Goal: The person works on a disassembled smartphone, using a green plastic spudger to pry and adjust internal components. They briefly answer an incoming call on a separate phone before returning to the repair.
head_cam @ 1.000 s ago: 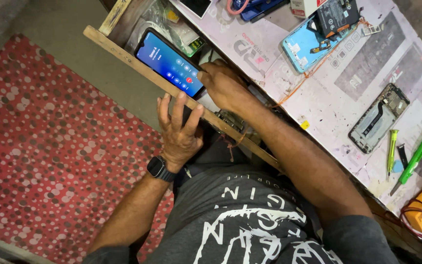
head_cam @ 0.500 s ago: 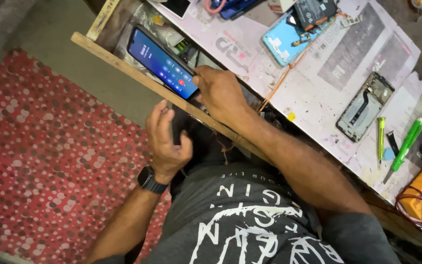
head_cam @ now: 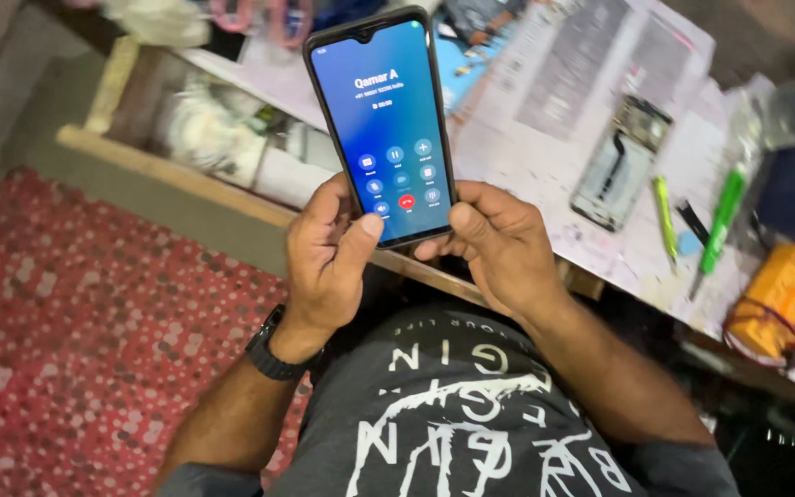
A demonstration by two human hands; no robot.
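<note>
The step in hand looks like testing a call on the smartphone (head_cam: 384, 124), held upright in the upper centre of the frame above the bench (head_cam: 545, 101). The left hand (head_cam: 328, 258) wraps its lower edge, thumb pressed on the screen; the right hand (head_cam: 499, 244) pinches the lower right corner, though its fingertips are partly hidden, and any next tap calls for a steady grip and a precise thumb

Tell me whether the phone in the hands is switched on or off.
On. The phone shows a lit blue screen with round white icons and one red button, held up by the left hand and right hand.
</note>
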